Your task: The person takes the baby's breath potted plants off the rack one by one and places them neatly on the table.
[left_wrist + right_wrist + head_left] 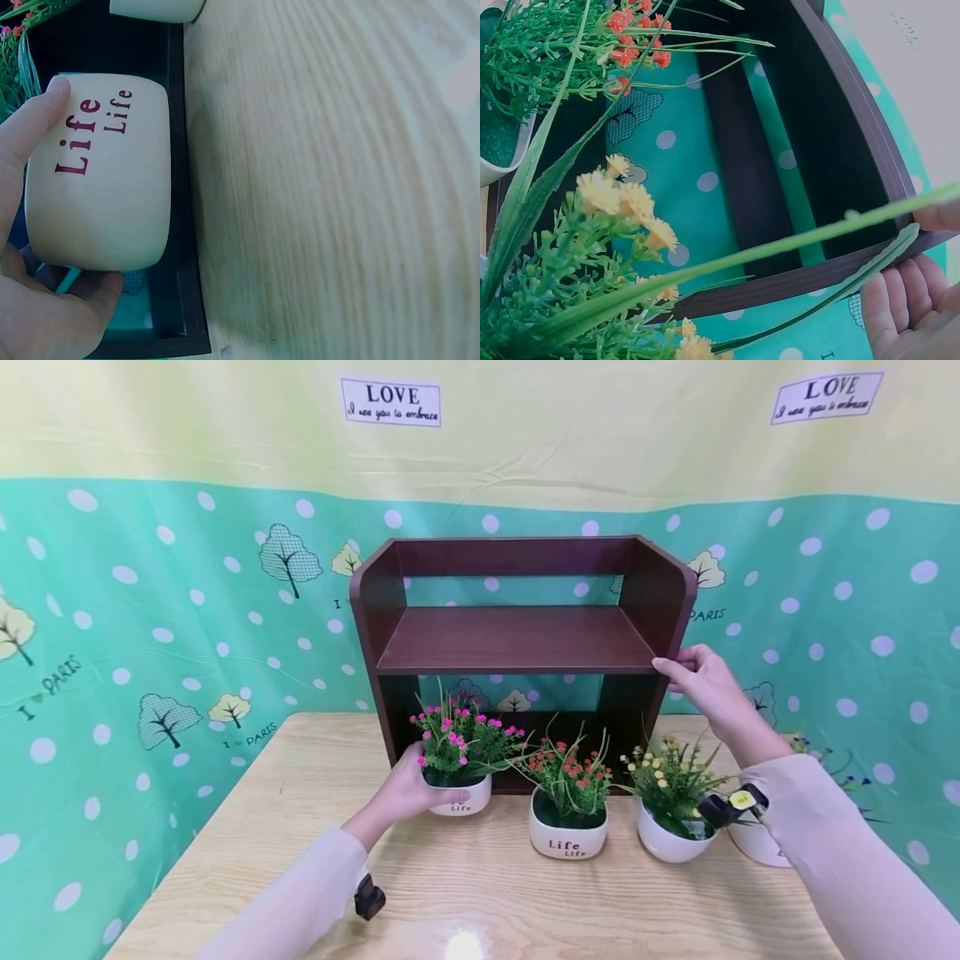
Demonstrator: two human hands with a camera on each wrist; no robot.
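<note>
My left hand [405, 791] grips a white oval pot of pink artificial flowers [463, 739], thumb across the front and fingers round the far side. "Life Life" lettering shows on this pot [112, 202] in the left wrist view, where it overlaps the dark frame of the shelf. The pot is at the lower left opening of a dark brown two-tier shelf [517, 639]. On the shelf's right side panel, my right hand [708, 689] holds the edge at the level of the middle board, thumb in front. In the right wrist view its fingers [900, 296] curl behind that panel.
A pot of red flowers [567, 839] stands in front of the shelf. To its right are a pot of yellow flowers [667, 843] and another white pot [757, 846], partly hidden by my right sleeve. Behind the wooden table [300, 777] hangs a polka-dot cloth [150, 635].
</note>
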